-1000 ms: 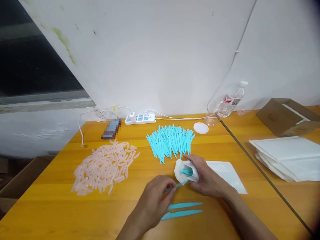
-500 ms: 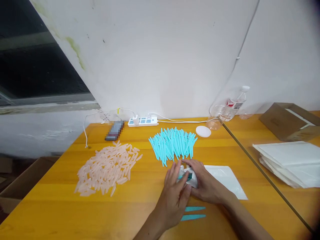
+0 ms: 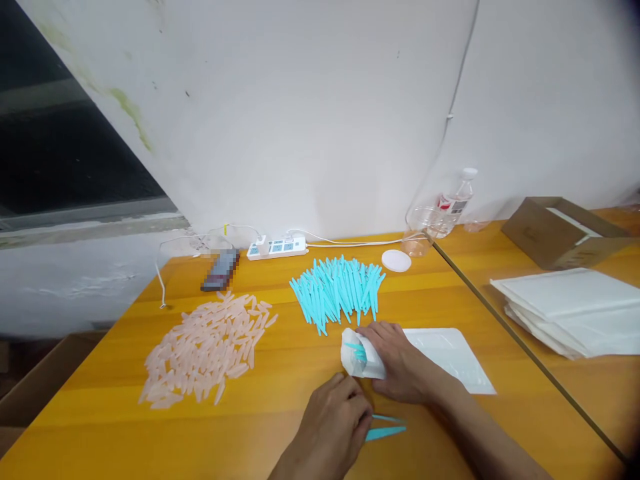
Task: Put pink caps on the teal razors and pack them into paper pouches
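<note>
My right hand (image 3: 400, 363) grips the open mouth of a white bag (image 3: 356, 357) lying on the wooden table (image 3: 120, 427); teal sticks show inside the mouth. My left hand (image 3: 335, 417) is curled over two loose teal sticks (image 3: 387, 428) near the front edge, and its fingertips are hidden from me. A fan-shaped pile of teal sticks (image 3: 337, 290) lies just behind the bag. A heap of pale pink caps (image 3: 205, 350) lies to the left.
A power strip (image 3: 277, 247), a dark phone (image 3: 220, 270), a white lid (image 3: 396, 260), a clear cup (image 3: 419, 233) and a water bottle (image 3: 453, 200) line the back. A stack of white bags (image 3: 575, 307) and a cardboard box (image 3: 555, 233) sit at the right.
My left hand has drawn back from the bag's mouth toward the loose teal sticks at the front. The right hand keeps its hold on the bag.
</note>
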Tool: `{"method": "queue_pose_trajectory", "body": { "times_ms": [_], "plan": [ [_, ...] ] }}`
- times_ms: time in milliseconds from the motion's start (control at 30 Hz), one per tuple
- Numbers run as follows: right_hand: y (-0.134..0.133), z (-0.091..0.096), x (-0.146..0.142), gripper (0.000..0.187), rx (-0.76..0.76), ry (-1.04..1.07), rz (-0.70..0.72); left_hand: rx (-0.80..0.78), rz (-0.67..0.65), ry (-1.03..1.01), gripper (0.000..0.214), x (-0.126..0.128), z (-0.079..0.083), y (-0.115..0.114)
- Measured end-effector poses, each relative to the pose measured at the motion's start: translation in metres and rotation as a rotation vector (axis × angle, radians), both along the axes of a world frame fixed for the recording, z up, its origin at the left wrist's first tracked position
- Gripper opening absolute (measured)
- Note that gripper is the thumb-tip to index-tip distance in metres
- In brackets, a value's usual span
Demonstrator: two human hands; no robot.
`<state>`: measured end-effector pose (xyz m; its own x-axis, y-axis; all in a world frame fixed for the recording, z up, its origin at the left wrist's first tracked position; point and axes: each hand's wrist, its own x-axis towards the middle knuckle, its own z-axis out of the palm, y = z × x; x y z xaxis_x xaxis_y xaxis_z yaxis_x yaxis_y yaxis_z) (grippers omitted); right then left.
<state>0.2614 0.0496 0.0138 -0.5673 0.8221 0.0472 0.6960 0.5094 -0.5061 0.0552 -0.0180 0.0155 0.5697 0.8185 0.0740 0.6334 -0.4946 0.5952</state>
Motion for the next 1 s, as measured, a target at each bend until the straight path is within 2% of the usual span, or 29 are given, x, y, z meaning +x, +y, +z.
{"method": "queue_pose_trajectory", "body": {
  "times_ms": [67, 133, 233, 333, 367, 433, 500, 567, 667, 733, 900, 1000],
  "plan": [
    [0.0, 0.0, 0.0, 0.064, -0.017, 0.007, -0.002, -0.04, 0.043, -0.155, 0.011, -0.013, 0.011, 0.001],
    [0.001, 0.0, 0.001, 0.064, -0.028, 0.035, 0.002, -0.121, 0.252, -0.408, 0.02, -0.027, 0.025, 0.005],
    [0.0, 0.001, 0.003, 0.065, -0.027, 0.066, 0.0, -0.247, 0.606, -0.835, 0.059, -0.036, 0.035, 0.02],
    [-0.001, 0.002, 0.003, 0.065, -0.04, 0.074, -0.004, -0.332, 0.742, -1.066, 0.083, -0.025, 0.026, 0.037],
    [-0.001, 0.002, 0.004, 0.066, -0.044, 0.077, 0.0, -0.35, 0.767, -1.094, 0.082, -0.019, 0.019, 0.041],
    [-0.002, 0.002, 0.003, 0.069, -0.043, 0.094, 0.008, -0.373, 0.799, -1.069, 0.064, -0.003, 0.004, 0.044],
    [-0.002, 0.002, 0.003, 0.07, -0.036, 0.113, 0.01, -0.327, 0.736, -0.898, 0.042, 0.011, -0.007, 0.042],
    [-0.002, 0.002, 0.003, 0.068, -0.033, 0.12, 0.015, -0.197, 0.588, -0.627, 0.029, 0.017, -0.011, 0.034],
    [-0.001, 0.001, 0.003, 0.067, -0.032, 0.119, 0.023, -0.01, 0.462, -0.337, 0.027, 0.011, -0.005, 0.017],
    [-0.001, 0.001, 0.003, 0.067, -0.033, 0.117, 0.03, 0.008, 0.413, -0.24, 0.029, 0.003, 0.0, 0.004],
    [-0.001, -0.001, 0.002, 0.067, -0.034, 0.1, 0.033, 0.051, 0.063, 0.056, 0.011, 0.002, -0.006, -0.022],
    [-0.001, -0.001, 0.002, 0.067, -0.037, 0.093, 0.03, 0.069, 0.024, 0.006, 0.012, -0.004, -0.003, -0.023]
  ]
}}
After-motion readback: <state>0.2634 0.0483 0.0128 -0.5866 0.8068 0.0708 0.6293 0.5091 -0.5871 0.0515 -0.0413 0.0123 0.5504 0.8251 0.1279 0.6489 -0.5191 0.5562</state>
